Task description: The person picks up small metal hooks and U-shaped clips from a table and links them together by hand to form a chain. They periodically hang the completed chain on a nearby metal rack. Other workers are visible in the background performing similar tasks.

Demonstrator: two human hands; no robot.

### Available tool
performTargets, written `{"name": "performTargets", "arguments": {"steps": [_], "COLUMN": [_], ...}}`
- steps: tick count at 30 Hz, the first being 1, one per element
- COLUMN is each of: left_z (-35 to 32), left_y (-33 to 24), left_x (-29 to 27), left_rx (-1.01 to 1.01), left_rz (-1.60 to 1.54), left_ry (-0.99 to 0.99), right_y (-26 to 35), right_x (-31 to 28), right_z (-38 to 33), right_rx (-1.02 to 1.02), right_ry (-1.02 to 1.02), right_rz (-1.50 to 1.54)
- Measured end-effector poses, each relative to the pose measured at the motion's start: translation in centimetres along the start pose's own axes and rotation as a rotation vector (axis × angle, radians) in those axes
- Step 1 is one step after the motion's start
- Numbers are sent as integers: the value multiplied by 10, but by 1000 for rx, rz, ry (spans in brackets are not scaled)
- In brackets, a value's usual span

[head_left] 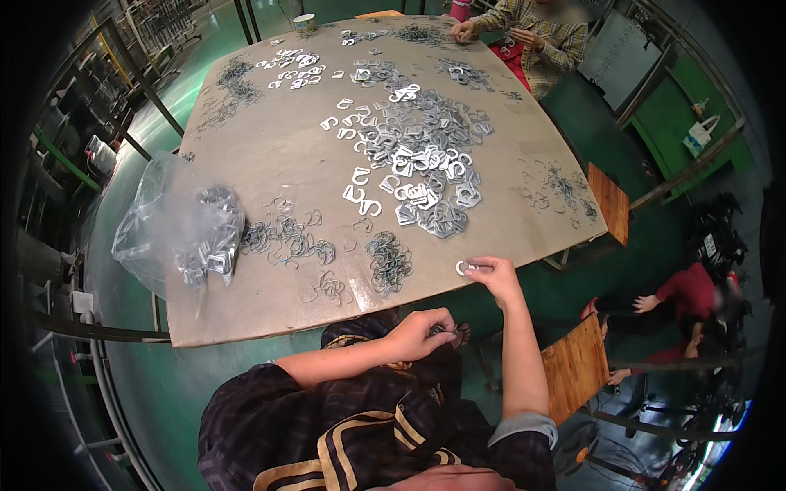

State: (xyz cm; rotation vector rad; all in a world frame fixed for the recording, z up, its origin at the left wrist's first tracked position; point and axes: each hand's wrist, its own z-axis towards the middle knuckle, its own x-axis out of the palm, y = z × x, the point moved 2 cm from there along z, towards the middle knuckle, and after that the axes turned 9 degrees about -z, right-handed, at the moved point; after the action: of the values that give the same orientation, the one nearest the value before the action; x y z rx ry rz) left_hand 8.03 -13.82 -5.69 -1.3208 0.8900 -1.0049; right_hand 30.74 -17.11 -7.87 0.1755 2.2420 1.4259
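Note:
My right hand (495, 280) is over the near edge of the table, its thumb and fingers pinched on a pale metal hook piece (462, 268). Closer to my lap, my left hand (419, 335) is curled closed; something small and greyish shows at its fingertips, too small to make out. A large heap of flat silver hook pieces (426, 155) covers the table's middle. Nearer to me lie a pile of thin bent wire clips (389, 263) and a looser scatter of wire clips (288, 239).
A clear plastic bag (151, 221) with metal pieces in it slumps at the table's (270, 172) left edge. Across the far right corner works another person (548, 45). A wooden stool (576, 367) stands beside my right arm. A white cup (304, 23) is at the far edge.

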Motion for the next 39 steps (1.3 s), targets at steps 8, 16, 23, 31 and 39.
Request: {"name": "performTargets", "arguments": {"steps": [8, 16, 23, 31, 39], "left_z": [4, 12, 8, 3, -6], "left_y": [-6, -11, -13, -12, -20], "left_x": [2, 10, 10, 0, -122], "left_rx": [-21, 91, 150, 100, 128], "left_rz": [-3, 89, 223, 303, 877], "left_ry": [-15, -184, -222, -187, -660], "right_y": [7, 30, 40, 40, 44], "right_x": [-1, 22, 36, 43, 46], "right_z": [-30, -97, -116, -129, -135], "right_rx": [-46, -114, -190, -340, -403], "right_ry": [-236, -312, -331, -298, -323], "right_rz": [-84, 5, 44, -183, -218]}}
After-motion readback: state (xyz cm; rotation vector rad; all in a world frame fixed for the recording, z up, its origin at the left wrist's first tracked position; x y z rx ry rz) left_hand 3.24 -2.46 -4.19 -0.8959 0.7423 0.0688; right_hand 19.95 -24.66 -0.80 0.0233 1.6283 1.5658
